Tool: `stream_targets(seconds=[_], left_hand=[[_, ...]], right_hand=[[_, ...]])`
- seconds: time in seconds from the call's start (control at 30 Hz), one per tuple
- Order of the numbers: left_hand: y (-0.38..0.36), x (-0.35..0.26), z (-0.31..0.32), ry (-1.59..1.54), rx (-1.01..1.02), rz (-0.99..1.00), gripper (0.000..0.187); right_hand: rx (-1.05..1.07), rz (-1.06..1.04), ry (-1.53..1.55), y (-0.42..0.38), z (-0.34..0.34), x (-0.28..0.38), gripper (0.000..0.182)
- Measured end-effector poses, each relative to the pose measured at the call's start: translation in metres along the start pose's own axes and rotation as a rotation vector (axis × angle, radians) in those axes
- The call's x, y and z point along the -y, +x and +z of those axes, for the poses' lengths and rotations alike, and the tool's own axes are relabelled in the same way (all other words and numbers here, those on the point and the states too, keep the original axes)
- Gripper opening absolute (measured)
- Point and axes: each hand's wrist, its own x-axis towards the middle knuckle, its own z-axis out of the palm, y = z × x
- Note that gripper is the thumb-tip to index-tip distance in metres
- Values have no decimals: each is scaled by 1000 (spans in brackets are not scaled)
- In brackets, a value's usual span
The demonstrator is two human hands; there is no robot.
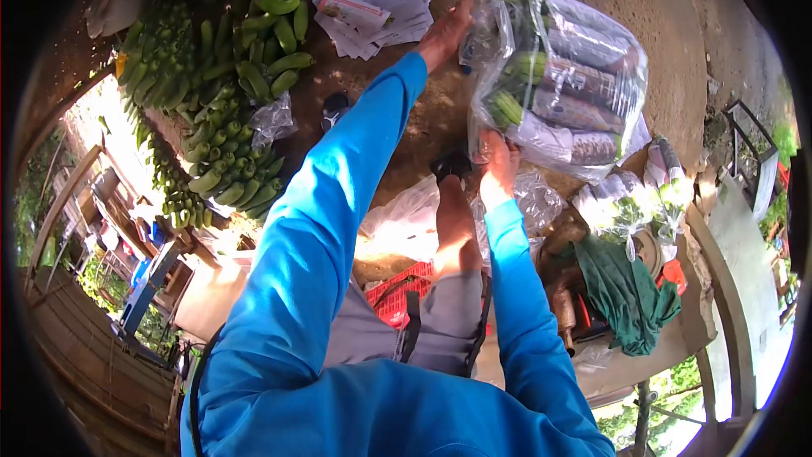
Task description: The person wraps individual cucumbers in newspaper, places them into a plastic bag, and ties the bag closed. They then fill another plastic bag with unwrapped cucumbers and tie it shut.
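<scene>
A clear plastic bag (584, 76) lies in front of me on the right, filled with several green fruits wrapped in printed newspaper, their green ends toward the left. My left hand (448, 34) is at the upper left edge of the bag, by its gathered plastic, with the fingers closed on it. At the lower left corner of the bag, my right hand (499, 165) grips the plastic near the bare green end of one wrapped piece.
Bunches of green bananas (224, 135) cover the left side. Loose newspaper sheets (376, 0) lie at the top. Nearer me are a red basket (397, 296), a green cloth (622, 292) and more wrapped pieces (626, 199) at the right.
</scene>
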Motion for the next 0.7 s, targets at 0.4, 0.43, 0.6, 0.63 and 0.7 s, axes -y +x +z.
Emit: stream_targets(seconds=[0.4,0.43,0.6,0.63,0.7], left_hand=[[-317,173,-113,-276,436,-583,32],[-330,178,-113,-292,461,-545,34],[-300,164,-140,-42,414,-366,33],[-298,172,-138,3,305,-248,33],[-294,176,-137,29,197,-134,33]], right_hand=[[-211,32,22,-12,24,4,13],[-172,34,-5,-10,16,0,14],[-132,-210,-287,-16,17,-9,25],[-143,-82,-87,-18,18,-5,26],[-169,-63,-235,-18,18,-1,29]])
